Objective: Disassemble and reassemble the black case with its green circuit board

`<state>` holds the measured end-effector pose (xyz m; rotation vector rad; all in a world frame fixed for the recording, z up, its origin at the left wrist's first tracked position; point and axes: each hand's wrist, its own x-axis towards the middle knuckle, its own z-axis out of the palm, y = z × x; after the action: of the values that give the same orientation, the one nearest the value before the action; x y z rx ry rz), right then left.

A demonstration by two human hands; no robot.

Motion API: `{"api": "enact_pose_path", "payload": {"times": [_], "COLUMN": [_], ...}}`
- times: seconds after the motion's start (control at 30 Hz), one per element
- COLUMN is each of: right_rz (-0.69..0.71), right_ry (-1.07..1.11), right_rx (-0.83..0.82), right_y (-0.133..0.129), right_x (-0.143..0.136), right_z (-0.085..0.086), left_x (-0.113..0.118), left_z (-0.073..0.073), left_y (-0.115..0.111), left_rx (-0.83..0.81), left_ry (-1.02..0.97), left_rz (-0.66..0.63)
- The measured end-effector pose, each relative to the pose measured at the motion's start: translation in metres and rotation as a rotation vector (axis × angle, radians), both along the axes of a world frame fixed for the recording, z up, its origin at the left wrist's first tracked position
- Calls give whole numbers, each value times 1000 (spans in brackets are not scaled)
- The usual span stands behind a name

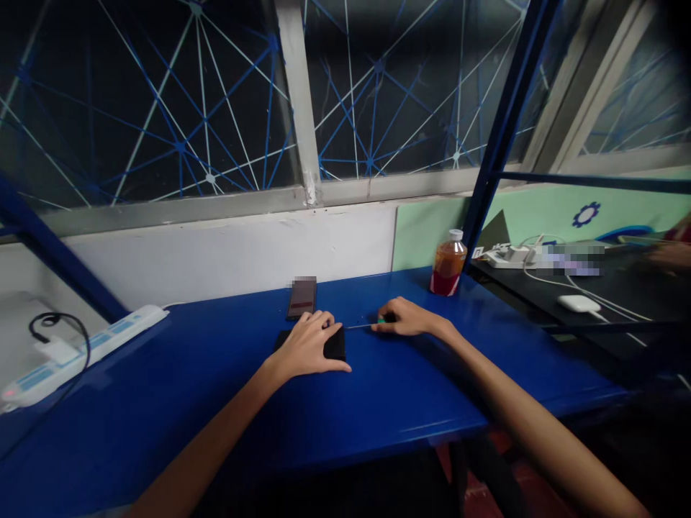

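Observation:
A flat black box-like object [335,345] lies on the blue table [259,417]. Spanning it from above is my left hand [309,345], with bent fingers at its far side and the thumb at its near right edge. My right hand [404,318] is closed around what looks like a screwdriver [359,326]. The tool's thin metal shaft points left, its tip close to the box's right edge; whether they touch I cannot tell. A bit of green handle shows between the fingers, and the rest is hidden. Just behind the box lies a dark phone [301,298].
A bottle of reddish-orange drink [448,265] stands at the back right, by a blue metal post [494,144]. On the left lies a white power strip [89,354] with a black cable. A black table [518,288] on the right holds a white charger [579,303], cables and another person's blurred hand [669,255].

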<state>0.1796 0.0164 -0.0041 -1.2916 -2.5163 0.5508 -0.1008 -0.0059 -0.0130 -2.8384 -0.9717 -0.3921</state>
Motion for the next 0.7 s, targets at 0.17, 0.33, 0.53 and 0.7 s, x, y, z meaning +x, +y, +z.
{"api": "enact_pose_path", "payload": {"times": [0.17, 0.33, 0.53, 0.7], "right_rz": [-11, -25, -14, -7], "right_ry": [-10, -2, -5, 16], "right_rx": [-10, -39, -34, -34], "right_y": [1, 1, 2, 0], "right_x": [1, 1, 0, -1], "right_z": [-1, -2, -3, -1], "left_x": [-2, -2, -3, -2], "left_z": [-10, -16, -17, -16], "left_y": [3, 3, 2, 0], "left_rx": [3, 8, 28, 27], "left_ry": [-84, -143, -134, -127], "left_rz": [-9, -14, -13, -11]}}
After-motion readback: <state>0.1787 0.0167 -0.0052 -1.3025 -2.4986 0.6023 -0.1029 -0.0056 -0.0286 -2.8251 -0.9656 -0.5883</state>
